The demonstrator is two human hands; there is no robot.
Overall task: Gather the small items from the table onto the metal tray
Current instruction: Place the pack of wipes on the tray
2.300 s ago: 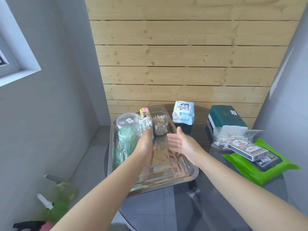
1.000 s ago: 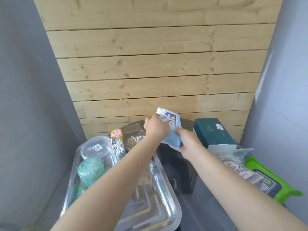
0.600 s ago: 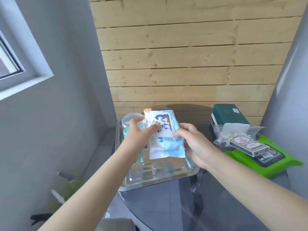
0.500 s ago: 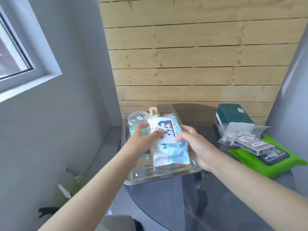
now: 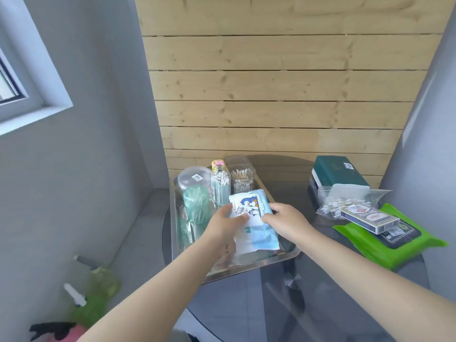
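A blue and white tissue pack (image 5: pixel 254 218) with a penguin print lies low over the metal tray (image 5: pixel 276 261). My left hand (image 5: pixel 225 224) grips its left edge, thumb on top. My right hand (image 5: pixel 286 220) holds its right edge. At the tray's back stand a clear round tub (image 5: pixel 193 177), a teal toothpick jar (image 5: pixel 196 204), a cotton swab holder (image 5: pixel 220 183) and a clear swab box (image 5: pixel 241 177). On the table's right lie a bag of cotton swabs (image 5: pixel 345 201), a card deck (image 5: pixel 369 218) and a green wipes pack (image 5: pixel 389 245).
The dark round glass table (image 5: pixel 283 188) stands against a wooden plank wall. A dark green box (image 5: pixel 335 172) sits at its back right. Green spray bottles (image 5: pixel 93 299) stand on the floor at the left. A window frame is at the upper left.
Both hands took the tissue pack from the table's back, carried it left and lowered it over the tray. The camera view swung as this happened.
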